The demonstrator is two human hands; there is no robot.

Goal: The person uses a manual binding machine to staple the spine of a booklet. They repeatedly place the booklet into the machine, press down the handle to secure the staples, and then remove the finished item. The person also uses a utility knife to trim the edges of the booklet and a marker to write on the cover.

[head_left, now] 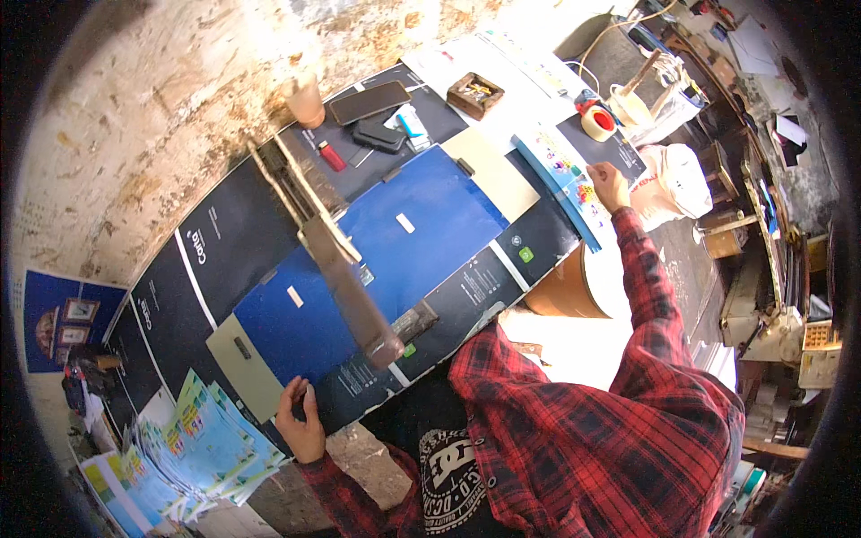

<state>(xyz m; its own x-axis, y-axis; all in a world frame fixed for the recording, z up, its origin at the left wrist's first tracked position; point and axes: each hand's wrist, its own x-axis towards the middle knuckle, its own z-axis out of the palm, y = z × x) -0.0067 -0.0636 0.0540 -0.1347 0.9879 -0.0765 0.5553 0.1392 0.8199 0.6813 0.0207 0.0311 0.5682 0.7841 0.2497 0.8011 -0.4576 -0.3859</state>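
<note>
My left hand [300, 421] is by the near left corner of a blue board with pale beige ends [236, 363]. Its thumb and fingers are curved, with a gap between them and nothing in it. On the right, my right hand [610, 186] has its fingers curled at the edge of a printed, colourful stack of sheets [563, 175] with a blue side. A long brown lever arm [345, 291] lies across the blue board [421, 211]. Beside my left hand, loose blue and green printed sheets [202, 444] are fanned out.
A phone [369, 102], a black case [378, 137], a red lighter [331, 156] and a small wooden box [475, 95] lie toward the back. Tape rolls [597, 120] and a white bag [674, 184] are at the right. A brown drum [567, 285] stands below the table edge.
</note>
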